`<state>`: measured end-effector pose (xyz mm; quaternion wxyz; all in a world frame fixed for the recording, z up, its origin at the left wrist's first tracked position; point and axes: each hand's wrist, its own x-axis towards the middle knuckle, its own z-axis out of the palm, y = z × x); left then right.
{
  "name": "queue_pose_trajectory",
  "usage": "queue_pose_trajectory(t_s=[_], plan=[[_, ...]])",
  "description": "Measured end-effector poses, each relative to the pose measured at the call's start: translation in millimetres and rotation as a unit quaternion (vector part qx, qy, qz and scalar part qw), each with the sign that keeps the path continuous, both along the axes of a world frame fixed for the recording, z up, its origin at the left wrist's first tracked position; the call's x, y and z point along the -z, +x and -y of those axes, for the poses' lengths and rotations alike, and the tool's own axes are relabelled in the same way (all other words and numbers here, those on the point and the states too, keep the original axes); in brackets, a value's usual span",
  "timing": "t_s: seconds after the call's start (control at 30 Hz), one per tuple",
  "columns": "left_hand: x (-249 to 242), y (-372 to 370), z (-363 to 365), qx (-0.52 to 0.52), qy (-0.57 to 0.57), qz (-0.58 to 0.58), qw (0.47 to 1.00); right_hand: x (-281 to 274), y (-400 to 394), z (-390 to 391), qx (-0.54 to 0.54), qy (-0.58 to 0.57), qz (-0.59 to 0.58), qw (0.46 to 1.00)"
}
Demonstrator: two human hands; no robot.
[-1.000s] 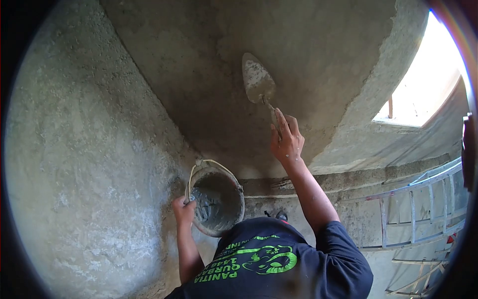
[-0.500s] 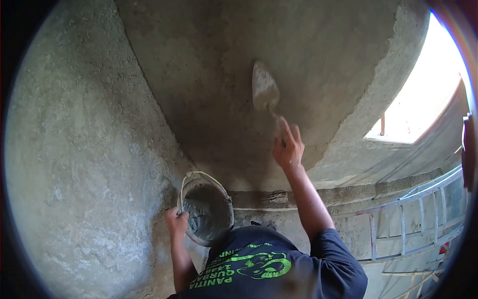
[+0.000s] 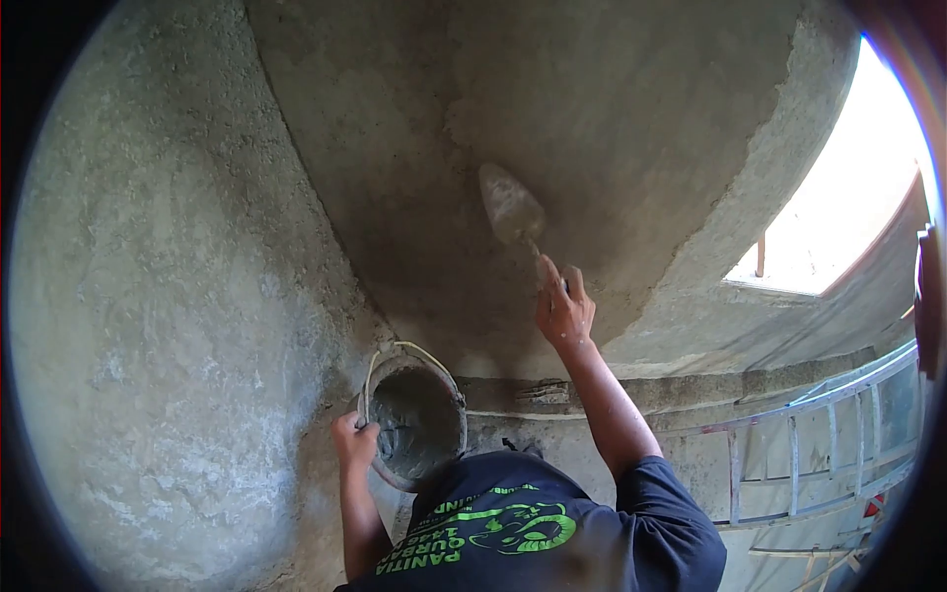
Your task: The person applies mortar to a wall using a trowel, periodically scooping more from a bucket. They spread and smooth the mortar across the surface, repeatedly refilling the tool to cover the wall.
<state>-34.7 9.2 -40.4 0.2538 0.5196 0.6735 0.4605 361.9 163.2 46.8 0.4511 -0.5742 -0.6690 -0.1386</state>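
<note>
My right hand [image 3: 566, 304] is closed around the handle of a pointed trowel [image 3: 512, 205]. The trowel's blade lies against the damp grey plaster of the wall [image 3: 602, 118], its tip aimed up and to the left. Low on the left, my left hand [image 3: 355, 439] grips the rim of a bucket [image 3: 462, 434], which tilts toward me near my chest. Wet grey mortar [image 3: 419, 419] sits inside the bucket. A pale bail handle [image 3: 431, 356] arches over the bucket's far side.
A rough plastered wall [image 3: 168, 326] rises close on the left and meets the other wall in a corner. A bright window opening [image 3: 838, 187] is at the right. Below it, a metal ladder [image 3: 792, 464] stands lower right. A ledge [image 3: 671, 395] runs behind the bucket.
My right hand has brought the trowel lower and slightly left along the wall, and the blade now leans further left. My left hand still grips the bucket in nearly the same place.
</note>
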Motion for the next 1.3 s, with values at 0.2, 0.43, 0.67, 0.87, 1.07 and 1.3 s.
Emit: queue_pose_trajectory(t_s=[0.2, 0.43, 0.67, 0.87, 1.07, 1.3], plan=[[2.5, 0.7, 8.8, -0.015, -0.011, 0.004, 1.0, 24.3, 12.5, -15.5, 0.054, -0.134, 0.076, 0.987], [-7.1, 0.6, 15.0, -0.006, -0.004, -0.036, 0.999, 34.3, 24.8, 20.7, -0.044, -0.105, 0.036, 0.993], [-12.9, 9.1, 17.3, -0.006, -0.033, -0.033, 0.999, -42.7, 13.4, -28.3, -0.02, 0.021, -0.035, 0.999], [2.2, -0.1, 16.7, 0.015, -0.007, -0.034, 0.999, 24.5, 9.7, -10.5, -0.006, -0.12, 0.1, 0.988], [-0.3, 1.4, 17.9, 0.001, -0.008, -0.059, 0.998, 11.5, -1.7, 0.4, -0.009, -0.059, 0.034, 0.998], [-2.7, 8.4, 16.9, 0.002, -0.029, 0.006, 1.0, 4.1, -10.2, -28.5, 0.021, -0.107, 0.039, 0.993]])
